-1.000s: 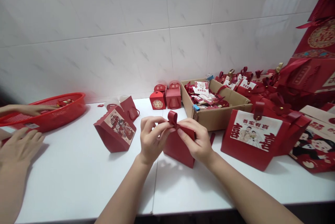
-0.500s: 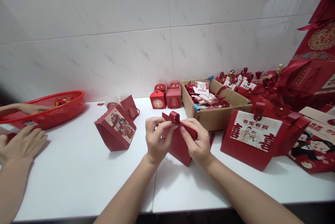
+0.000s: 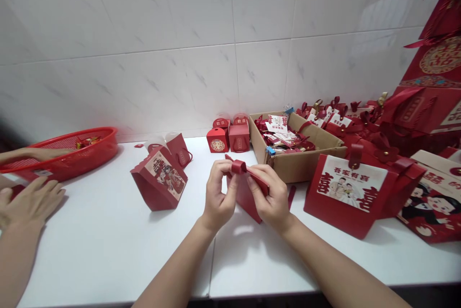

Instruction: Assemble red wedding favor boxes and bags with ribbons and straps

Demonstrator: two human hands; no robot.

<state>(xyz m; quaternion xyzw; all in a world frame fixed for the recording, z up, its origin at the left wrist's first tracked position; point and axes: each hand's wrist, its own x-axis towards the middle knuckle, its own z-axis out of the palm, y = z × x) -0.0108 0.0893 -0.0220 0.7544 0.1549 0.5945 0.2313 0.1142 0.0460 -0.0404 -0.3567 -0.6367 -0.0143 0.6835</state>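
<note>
"White tile wall [image 3: 144, 15] behind, white tabletop [image 3: 108, 250] below. Qty?"

"1 red perforated plastic basket [image 3: 86, 160] far L, 2 co-worker's hands [image 3: 34, 202] there, 1 in it, 1 beside. 1 open brown cardboard box [image 3: 302, 166] R of ctr."

"Held pc?"

"1 red card gift box [image 3: 248, 203] w/ 1 dark red strap loop [image 3: 238, 167], mid-table. Loop end's up; long axis, by the top ridge, slants far L to near R. Can't tell if base touches."

"Grip?"

"L hand [image 3: 220, 197]: thumb + fingers pinched at loop. R hand [image 3: 271, 197]: thumb + fingers closed on the top edge."
</note>
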